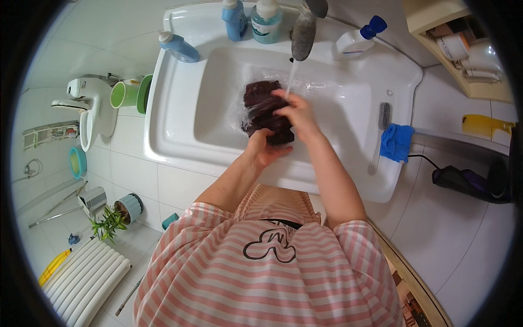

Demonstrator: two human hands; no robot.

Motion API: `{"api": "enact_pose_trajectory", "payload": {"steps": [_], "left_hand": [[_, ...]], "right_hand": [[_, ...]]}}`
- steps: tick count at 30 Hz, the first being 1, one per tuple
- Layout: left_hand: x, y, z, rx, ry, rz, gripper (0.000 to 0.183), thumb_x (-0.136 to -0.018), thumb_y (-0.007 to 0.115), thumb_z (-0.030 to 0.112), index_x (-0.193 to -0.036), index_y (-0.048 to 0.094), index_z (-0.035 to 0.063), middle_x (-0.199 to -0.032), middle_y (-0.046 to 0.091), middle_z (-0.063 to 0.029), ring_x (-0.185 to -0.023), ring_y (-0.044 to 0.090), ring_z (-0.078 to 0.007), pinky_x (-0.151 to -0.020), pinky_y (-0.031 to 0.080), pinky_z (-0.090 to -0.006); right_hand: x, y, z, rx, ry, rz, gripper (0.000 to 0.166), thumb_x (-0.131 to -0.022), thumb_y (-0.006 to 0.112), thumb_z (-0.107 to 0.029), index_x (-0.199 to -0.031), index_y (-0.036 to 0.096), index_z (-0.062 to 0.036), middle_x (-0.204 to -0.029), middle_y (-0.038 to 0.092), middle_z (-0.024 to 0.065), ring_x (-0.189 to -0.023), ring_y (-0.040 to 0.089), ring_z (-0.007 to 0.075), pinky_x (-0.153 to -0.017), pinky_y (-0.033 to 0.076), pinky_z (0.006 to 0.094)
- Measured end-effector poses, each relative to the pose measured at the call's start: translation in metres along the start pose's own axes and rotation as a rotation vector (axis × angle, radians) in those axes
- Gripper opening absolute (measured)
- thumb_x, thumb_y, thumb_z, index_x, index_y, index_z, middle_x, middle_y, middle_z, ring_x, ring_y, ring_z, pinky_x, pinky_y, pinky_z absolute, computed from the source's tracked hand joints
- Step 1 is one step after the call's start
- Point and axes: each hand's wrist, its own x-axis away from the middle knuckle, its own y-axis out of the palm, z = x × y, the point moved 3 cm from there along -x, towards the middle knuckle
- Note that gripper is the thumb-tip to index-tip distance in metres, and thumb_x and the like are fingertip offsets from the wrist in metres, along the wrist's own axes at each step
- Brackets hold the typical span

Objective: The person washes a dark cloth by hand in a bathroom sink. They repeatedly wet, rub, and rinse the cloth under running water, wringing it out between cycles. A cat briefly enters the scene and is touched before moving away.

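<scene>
A wet dark maroon cloth [265, 102] lies bunched in the basin of a white ceramic sink [347, 163], with water splashing around it. From the grey faucet [304, 36] a stream of water [291, 79] runs down beside my right hand [298, 112]. That hand rests on the cloth's right side with its fingers spread. My left hand [263, 147] grips the near edge of the cloth, thumb on top and fingers partly hidden beneath. How firmly the right fingers hold the fabric cannot be made out.
Blue bottles [179, 48], a clear teal pump bottle [266, 24] and a white bottle with a blue cap [355, 41] stand along the sink's back rim. A grey-bristled brush [382, 126] and a blue cloth [396, 142] lie on the right edge. A wooden shelf [425, 20] projects at upper right.
</scene>
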Motion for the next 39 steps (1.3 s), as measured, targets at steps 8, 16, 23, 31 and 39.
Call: {"api": "enact_pose_trajectory", "payload": {"steps": [8,16,23,31,39], "left_hand": [[0.006,0.012,-0.008,-0.033,-0.083,0.008,0.035,-0.091,0.038,0.017,-0.120,0.045,-0.0016,-0.121,0.050,-0.0192,-0.112,0.052,-0.0355,-0.099,0.043,-0.0568],[0.014,0.008,0.001,0.007,-0.079,0.057,0.035,-0.094,0.035,0.014,-0.125,0.041,-0.0015,-0.123,0.049,-0.0211,-0.111,0.052,-0.0373,-0.098,0.044,-0.0564],[0.013,0.011,-0.001,0.005,0.017,-0.053,0.032,-0.093,0.037,0.014,-0.120,0.046,-0.0002,-0.121,0.051,-0.0205,-0.111,0.053,-0.0338,-0.099,0.044,-0.0516],[0.001,0.003,-0.004,0.002,-0.115,0.027,0.032,-0.088,0.043,0.009,-0.118,0.045,-0.0009,-0.117,0.052,-0.0212,-0.109,0.052,-0.0364,-0.100,0.043,-0.0527],[-0.012,-0.018,0.010,0.276,0.151,-0.111,0.038,-0.091,0.033,0.028,-0.116,0.052,0.0061,-0.115,0.056,-0.0116,-0.109,0.052,-0.0278,-0.097,0.040,-0.0446]], "right_hand": [[0.007,0.021,0.003,0.185,-0.054,-0.010,0.047,-0.071,0.050,0.010,-0.114,0.064,-0.0035,-0.116,0.060,0.0072,-0.106,0.057,0.0199,-0.086,0.048,0.0277],[0.022,-0.036,-0.011,-0.461,-0.080,0.600,0.061,-0.070,0.043,0.012,-0.128,0.054,-0.0015,-0.121,0.058,0.0121,-0.100,0.058,0.0195,-0.091,0.048,0.0304],[0.019,0.059,-0.012,0.158,0.090,-0.311,0.045,-0.074,0.053,0.005,-0.117,0.063,-0.0023,-0.123,0.059,0.0096,-0.093,0.060,0.0145,-0.086,0.047,0.0257],[0.014,-0.043,-0.004,-0.299,-0.246,0.782,0.056,-0.070,0.043,0.013,-0.120,0.060,-0.0047,-0.117,0.060,0.0101,-0.097,0.060,0.0182,-0.090,0.049,0.0307],[0.058,0.049,-0.080,0.000,-0.091,-0.226,0.045,-0.073,0.049,0.009,-0.114,0.063,-0.0009,-0.112,0.061,0.0090,-0.083,0.059,0.0134,-0.076,0.048,0.0257]]}}
